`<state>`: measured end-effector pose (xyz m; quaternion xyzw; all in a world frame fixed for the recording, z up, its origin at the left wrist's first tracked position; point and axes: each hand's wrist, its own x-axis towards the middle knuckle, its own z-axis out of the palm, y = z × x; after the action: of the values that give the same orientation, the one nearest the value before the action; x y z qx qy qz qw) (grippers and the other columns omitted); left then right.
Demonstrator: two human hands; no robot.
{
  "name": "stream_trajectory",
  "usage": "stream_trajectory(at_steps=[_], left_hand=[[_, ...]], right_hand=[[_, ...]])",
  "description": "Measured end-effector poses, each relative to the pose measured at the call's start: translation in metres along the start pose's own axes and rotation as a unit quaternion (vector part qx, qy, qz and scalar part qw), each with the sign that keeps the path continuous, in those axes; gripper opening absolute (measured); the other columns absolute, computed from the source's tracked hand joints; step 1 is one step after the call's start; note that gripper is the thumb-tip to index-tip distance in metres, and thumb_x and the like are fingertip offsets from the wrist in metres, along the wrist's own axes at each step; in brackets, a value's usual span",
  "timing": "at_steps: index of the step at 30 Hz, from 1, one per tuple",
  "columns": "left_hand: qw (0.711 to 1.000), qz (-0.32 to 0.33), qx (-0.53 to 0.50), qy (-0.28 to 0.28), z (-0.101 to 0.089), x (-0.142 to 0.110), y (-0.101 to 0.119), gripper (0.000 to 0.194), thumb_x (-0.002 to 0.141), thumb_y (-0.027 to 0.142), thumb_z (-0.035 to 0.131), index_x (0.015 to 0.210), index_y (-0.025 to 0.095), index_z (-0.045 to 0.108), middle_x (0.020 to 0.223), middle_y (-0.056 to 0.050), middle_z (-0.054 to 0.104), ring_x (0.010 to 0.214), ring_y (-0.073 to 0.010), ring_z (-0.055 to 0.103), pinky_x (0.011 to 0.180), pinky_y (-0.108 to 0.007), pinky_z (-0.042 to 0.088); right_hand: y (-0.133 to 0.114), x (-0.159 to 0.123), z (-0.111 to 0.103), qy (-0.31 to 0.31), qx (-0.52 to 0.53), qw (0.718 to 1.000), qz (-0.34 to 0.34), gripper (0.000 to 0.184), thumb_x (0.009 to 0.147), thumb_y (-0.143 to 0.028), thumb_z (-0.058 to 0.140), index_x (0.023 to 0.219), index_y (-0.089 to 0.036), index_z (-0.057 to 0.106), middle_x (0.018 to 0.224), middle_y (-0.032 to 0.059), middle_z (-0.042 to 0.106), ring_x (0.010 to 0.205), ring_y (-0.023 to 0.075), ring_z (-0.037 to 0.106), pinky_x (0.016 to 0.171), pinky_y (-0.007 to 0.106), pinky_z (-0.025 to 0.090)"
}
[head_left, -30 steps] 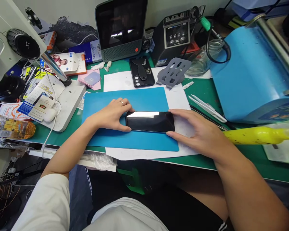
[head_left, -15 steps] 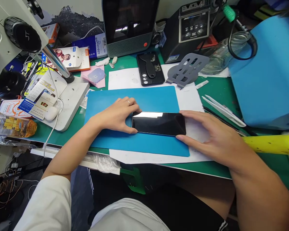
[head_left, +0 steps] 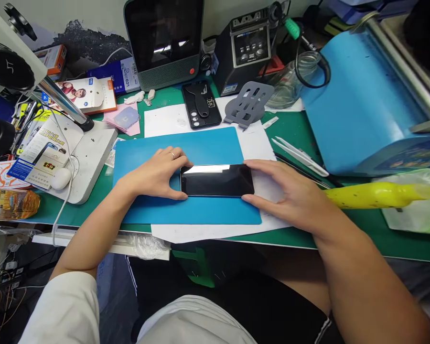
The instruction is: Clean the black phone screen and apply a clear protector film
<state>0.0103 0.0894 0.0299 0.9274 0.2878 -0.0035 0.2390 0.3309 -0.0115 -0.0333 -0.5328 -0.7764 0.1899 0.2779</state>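
The dark phone (head_left: 217,181) lies lengthwise between the left (head_left: 183,180) and right grips (head_left: 246,180).

**Head camera, one view, looking down over the desk**

Single viewpoint: worn on the head, above the lap, facing forward and steeply down. Wearer's pale shirt (head_left: 197,325) at the bottom edge; forearms run up from the lower corners. Left hand (head_left: 152,174) and right hand (head_left: 290,196) near mid-height, phone (head_left: 217,180) between them, close to centre. Range: within arm's reach of the lens. Coverage wide: desk (head_left: 294,236) spans side to side, wall (head_left: 103,16) along the top. White stand (head_left: 96,148) seen from above at left, cut by the frame; blue machine (head_left: 347,105) at right.
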Motion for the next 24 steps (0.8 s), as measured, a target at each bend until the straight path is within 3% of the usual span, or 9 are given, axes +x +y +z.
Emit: stream_trajectory(at_steps=[4,9,24], left_hand=[[1.000,0.000,0.000,0.001,-0.0003,0.0004,-0.0011,0.062,0.082,0.055,0.078,0.130,0.020,0.060,0.124,-0.010,0.060,0.115,-0.0322,0.054,0.099,-0.042,0.039],[1.000,0.002,0.008,0.003,-0.0006,0.0013,-0.0029,0.063,0.083,0.059,0.076,0.131,0.022,0.059,0.124,-0.010,0.059,0.113,-0.0325,0.055,0.099,-0.044,0.040],[1.000,-0.020,0.003,-0.006,-0.0050,0.0028,0.0010,0.065,0.083,0.061,0.075,0.132,0.022,0.060,0.123,-0.010,0.059,0.114,-0.0325,0.053,0.100,-0.045,0.041]], right_hand=[[-0.0031,0.0014,-0.0020,-0.005,0.010,1.000,0.008,0.060,0.091,-0.055,0.067,0.148,-0.037,0.054,0.145,0.0050,0.067,0.135,0.0367,0.064,0.115,0.057,0.053],[-0.0068,0.0038,-0.0053,-0.008,0.016,1.000,0.009,0.060,0.092,-0.050,0.070,0.146,-0.030,0.056,0.145,0.0097,0.067,0.136,0.0362,0.063,0.117,0.057,0.051],[-0.0065,0.0063,-0.0082,-0.022,0.024,0.999,0.017,0.061,0.092,-0.052,0.070,0.147,-0.029,0.056,0.147,0.0097,0.066,0.137,0.0349,0.062,0.117,0.059,0.050]])
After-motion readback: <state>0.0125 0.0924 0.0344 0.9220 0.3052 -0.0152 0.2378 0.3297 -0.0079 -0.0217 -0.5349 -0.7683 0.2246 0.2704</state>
